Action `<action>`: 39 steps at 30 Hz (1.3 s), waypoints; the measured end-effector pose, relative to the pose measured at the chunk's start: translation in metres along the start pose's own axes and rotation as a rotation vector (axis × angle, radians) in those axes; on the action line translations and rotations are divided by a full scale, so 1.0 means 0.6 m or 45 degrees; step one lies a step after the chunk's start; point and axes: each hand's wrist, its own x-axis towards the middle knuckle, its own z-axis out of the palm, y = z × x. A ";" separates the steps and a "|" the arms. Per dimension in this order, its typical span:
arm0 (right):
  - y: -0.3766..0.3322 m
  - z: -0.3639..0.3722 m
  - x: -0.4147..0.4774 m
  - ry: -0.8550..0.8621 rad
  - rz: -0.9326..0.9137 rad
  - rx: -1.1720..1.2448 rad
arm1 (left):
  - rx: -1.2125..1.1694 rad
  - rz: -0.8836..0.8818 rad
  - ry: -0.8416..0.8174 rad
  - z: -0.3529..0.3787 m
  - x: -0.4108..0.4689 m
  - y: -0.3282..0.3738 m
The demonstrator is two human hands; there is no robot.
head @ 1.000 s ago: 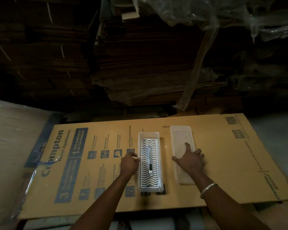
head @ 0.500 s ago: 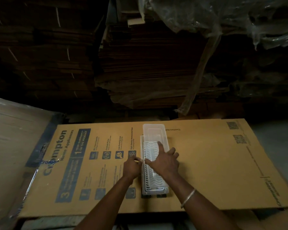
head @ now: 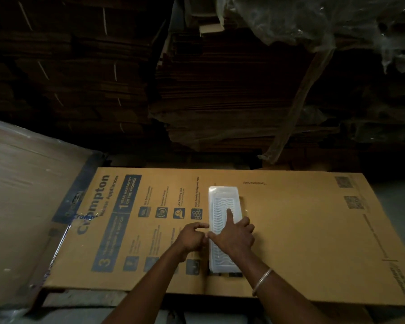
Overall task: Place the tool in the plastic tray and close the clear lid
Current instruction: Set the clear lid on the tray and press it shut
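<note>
We have the clear lid (head: 223, 195) laid over the plastic tray (head: 220, 265), mid flattened carton (head: 290, 230), toward its near edge. Our right hand (head: 235, 237) presses it, fingers spread; our left hand (head: 192, 237) pinches the left rim. The tool isn't discernible; seating the lid apparently remains.

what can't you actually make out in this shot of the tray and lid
- Head view: the tool cannot be made out; the clear lid and right hand cover the plastic tray.
- Whether the lid has snapped shut: dim light, and the hand hides the middle.
- What the left hand's fingertips touch at the tray edge: too dark.
- Small print on the cardboard sheet: blurred.
</note>
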 end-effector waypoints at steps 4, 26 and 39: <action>-0.006 0.007 0.004 -0.013 0.025 -0.065 | 0.140 -0.108 -0.194 -0.010 -0.011 -0.014; 0.020 -0.064 0.115 0.037 -0.507 -0.254 | 0.458 0.076 -0.274 0.002 -0.022 -0.069; 0.018 -0.090 0.177 -0.088 -0.521 -0.299 | 0.617 0.054 -0.232 -0.001 -0.020 -0.057</action>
